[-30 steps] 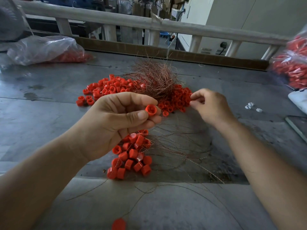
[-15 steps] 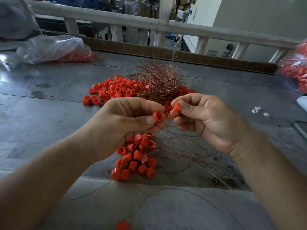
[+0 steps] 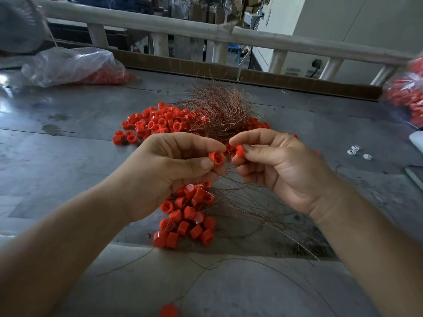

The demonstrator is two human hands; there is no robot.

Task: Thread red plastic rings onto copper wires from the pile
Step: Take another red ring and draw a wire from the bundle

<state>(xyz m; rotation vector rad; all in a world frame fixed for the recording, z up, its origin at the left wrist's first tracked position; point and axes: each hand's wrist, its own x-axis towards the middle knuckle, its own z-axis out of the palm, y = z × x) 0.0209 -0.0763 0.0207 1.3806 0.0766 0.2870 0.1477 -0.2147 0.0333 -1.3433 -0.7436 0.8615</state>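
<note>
My left hand (image 3: 174, 170) pinches a red plastic ring (image 3: 216, 158) between thumb and fingers, its open end facing right. A few centimetres to the right, my right hand (image 3: 281, 170) pinches a second red ring (image 3: 239, 151). Behind both hands lies a loose pile of red rings (image 3: 160, 122) with a tangled bunch of copper wires (image 3: 219, 110) on top. Below my left hand sits a cluster of rings on wires (image 3: 187, 216), with thin copper strands (image 3: 251, 202) fanning out to the right.
A clear bag of red rings (image 3: 73, 67) lies at the back left, another bag (image 3: 407, 99) at the right edge. Three small white parts (image 3: 357, 153) sit on the grey table (image 3: 68, 161). One red ring (image 3: 168, 311) lies near the front edge. A wooden rail (image 3: 206, 30) borders the back.
My right hand came back from the pile with a ring and now holds it close to the ring in my left hand. The left hand rose slightly.
</note>
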